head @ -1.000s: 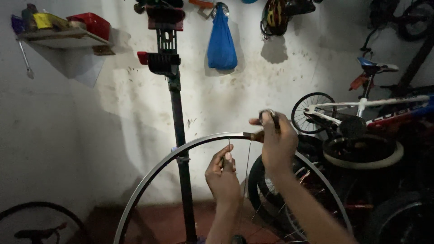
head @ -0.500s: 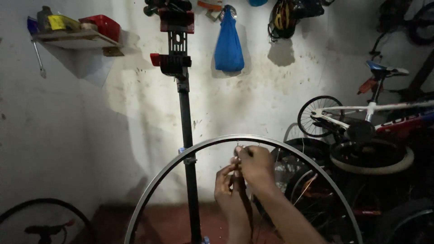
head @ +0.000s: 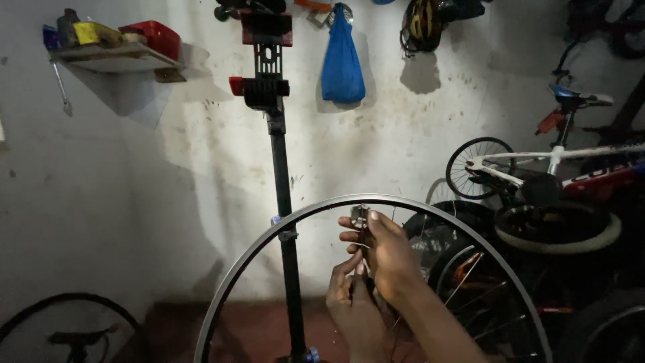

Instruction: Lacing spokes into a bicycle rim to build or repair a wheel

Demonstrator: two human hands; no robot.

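Bare wheel rim (head: pixel 282 228) sits lower centre, light but stiff. Right hand (head: pixel 386 259) fingers pinch a small tool, maybe a spoke wrench, under the top; left hand (head: pixel 356 306) fingers look closed on a thin spoke.

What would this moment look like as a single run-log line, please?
left hand: grip on spoke | right hand: pinching small metal part | bare wheel rim: upright | repair stand: behind

Stained white wall (head: pixel 168 175), shelf (head: pixel 111 59), red floor (head: pixel 248 329)
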